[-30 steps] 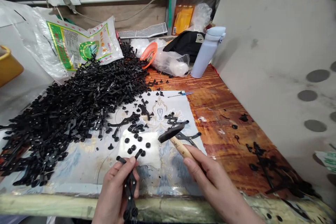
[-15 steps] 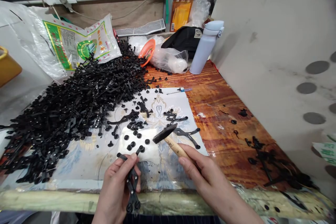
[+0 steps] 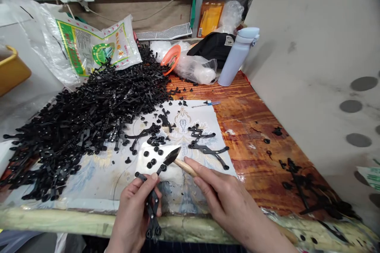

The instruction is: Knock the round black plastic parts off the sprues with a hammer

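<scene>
My left hand (image 3: pixel 138 201) grips a black jointed plastic linkage (image 3: pixel 152 209), its crossed arms hanging below the fingers and two round ends pointing up. Around the wooden handle of a small hammer (image 3: pixel 185 166), my right hand (image 3: pixel 221 193) is closed. The hammer's dark head is at the linkage's upper right end, over a round black part; whether they touch I cannot tell. Several small round black caps (image 3: pixel 153 162) lie on a white pad (image 3: pixel 175 174) just beyond my left hand. More linkages (image 3: pixel 209 150) rest on the patterned cloth to the right.
A big heap of black linkages (image 3: pixel 97 102) covers the left of the table. At the back are a printed plastic bag (image 3: pixel 89 49), an orange dish (image 3: pixel 171 58), a black cap (image 3: pixel 212 45) and a pale blue bottle (image 3: pixel 239 57). A grey panel (image 3: pixel 314 47) borders the right side.
The hammer has come down and to the left, from above the pad onto or close over the linkage's upper right end. My left hand keeps its hold; the view has shifted slightly.
</scene>
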Tool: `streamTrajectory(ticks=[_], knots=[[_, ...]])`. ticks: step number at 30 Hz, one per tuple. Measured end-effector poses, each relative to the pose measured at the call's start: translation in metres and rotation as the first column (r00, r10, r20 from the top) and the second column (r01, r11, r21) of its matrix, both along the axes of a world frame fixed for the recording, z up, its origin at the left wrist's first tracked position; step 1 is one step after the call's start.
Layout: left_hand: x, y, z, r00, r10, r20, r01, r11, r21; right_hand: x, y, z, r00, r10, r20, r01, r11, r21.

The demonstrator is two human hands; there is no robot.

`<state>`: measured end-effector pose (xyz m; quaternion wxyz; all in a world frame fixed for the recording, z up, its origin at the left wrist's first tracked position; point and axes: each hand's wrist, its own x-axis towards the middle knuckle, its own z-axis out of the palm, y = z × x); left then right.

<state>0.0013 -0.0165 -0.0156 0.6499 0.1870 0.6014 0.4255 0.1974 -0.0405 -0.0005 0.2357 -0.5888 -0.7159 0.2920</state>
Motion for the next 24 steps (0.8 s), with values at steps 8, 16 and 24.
streamTrajectory(ticks=[8,16,24], knots=[[-0.0033,0.0003,0.0016,1.000,0.004,0.010,-0.004,1.000,0.003,0.0029,0.0039,0.0007,0.999,-0.041,0.007,0.040,0.998,0.052],[0.0015,0.0014,0.0009,1.000,-0.012,-0.018,0.013,1.000,0.021,0.0041,-0.0008,-0.0005,0.999,-0.038,0.010,0.037,0.996,0.080],[0.0028,-0.0008,0.0050,1.000,0.003,-0.025,-0.003,1.000,0.015,0.0044,-0.0024,0.0024,0.999,-0.033,-0.002,0.033,0.999,0.036]])
